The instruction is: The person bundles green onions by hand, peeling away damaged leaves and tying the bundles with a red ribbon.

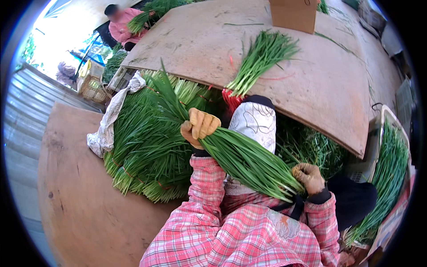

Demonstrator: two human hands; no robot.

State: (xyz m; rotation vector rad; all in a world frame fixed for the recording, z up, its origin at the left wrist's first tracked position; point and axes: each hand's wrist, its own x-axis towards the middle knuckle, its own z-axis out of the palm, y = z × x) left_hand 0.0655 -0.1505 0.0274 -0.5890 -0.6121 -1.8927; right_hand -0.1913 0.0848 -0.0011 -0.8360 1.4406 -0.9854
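Observation:
A long bunch of green garlic chives (249, 155) lies slantwise across my lap, pale stem ends toward the right. My left hand (200, 127), in a tan glove, is wrapped round its leafy part. At the stem ends my gloved right hand (309, 178) is closed, thumb and fingers pinching the edge of the bunch. Beyond my left hand stands a big pile of tied chive bunches (147, 138). A smaller loose bunch (262, 60) rests on the board ahead, its pale ends beside a cluster of red ties (232, 100).
A wide wooden board (324, 84) spans the front, with a cardboard box (293, 15) on it. A white cloth (111, 115) drapes beside the pile. At right stands a crate of greens (387, 169). Another person (122, 26) in pink sits at far left, near plastic crates (91, 80).

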